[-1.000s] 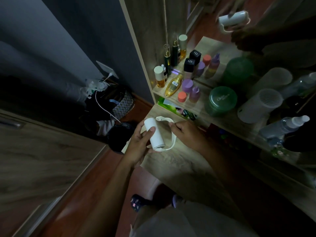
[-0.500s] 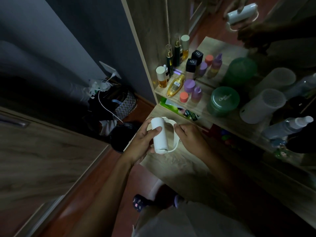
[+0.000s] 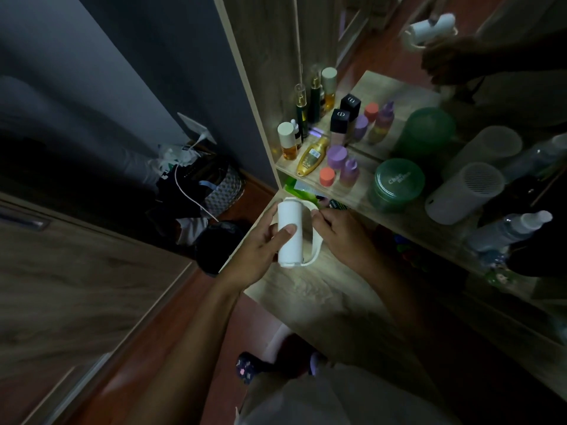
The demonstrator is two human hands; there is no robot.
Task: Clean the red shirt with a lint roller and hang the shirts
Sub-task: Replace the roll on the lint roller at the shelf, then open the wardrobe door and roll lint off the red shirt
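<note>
A white lint roller [image 3: 290,223] with a curved white handle is held above the corner of a wooden vanity top [image 3: 310,289]. My left hand [image 3: 260,245] wraps the roller's white cylinder, thumb on its front. My right hand [image 3: 340,236] pinches the handle loop at its upper right side. A mirror at the top right shows the roller's reflection [image 3: 431,27]. No shirt is in view.
The vanity shelf [image 3: 365,204] holds several cosmetic bottles, a gold bottle [image 3: 313,156], a green jar [image 3: 395,184], a white cylinder device [image 3: 466,193] and a spray bottle [image 3: 509,231]. A bag [image 3: 214,185] with a white cable sits on the red floor. A wooden panel [image 3: 76,286] stands left.
The lint roller has turned from tilted to nearly upright and moved slightly toward the shelf. Both hands kept hold of it and my view shifted a little.
</note>
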